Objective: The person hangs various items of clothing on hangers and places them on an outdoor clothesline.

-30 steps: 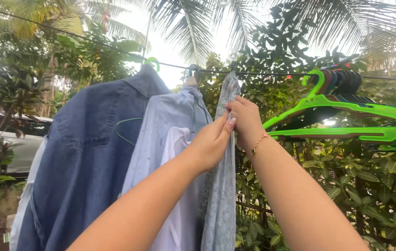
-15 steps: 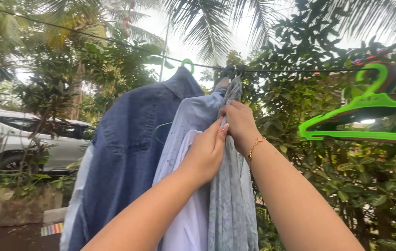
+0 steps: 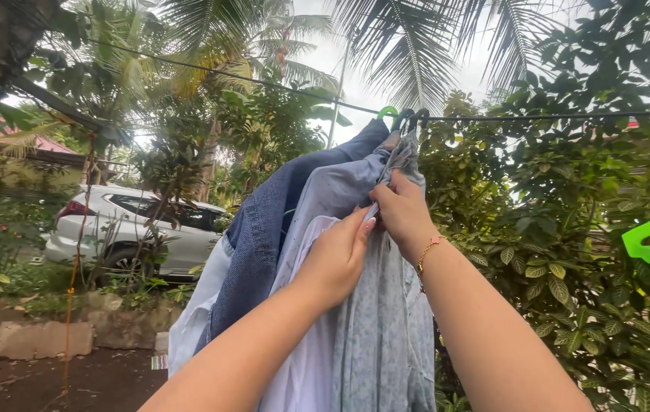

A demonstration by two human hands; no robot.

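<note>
both hands pinch the grey patterned garment [image 3: 386,336] near its top: left hand [image 3: 338,255] from below, right hand [image 3: 403,214] just above. it hangs at the clothesline [image 3: 553,117], beside a denim shirt [image 3: 264,229]; white car [image 3: 138,229] beyond.

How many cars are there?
1: a white car sits at the left, behind plants, beyond the hanging clothes. More could hide in the bushes.

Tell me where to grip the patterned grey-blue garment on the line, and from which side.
Probably best high up, at the bunched fabric just under the hanger hook, where the patterned grey-blue garment narrows. Come from the near side: both hands, right hand and left hand, already pinch it there, while the denim shirt crowds its left side and leaves lie behind.
</note>
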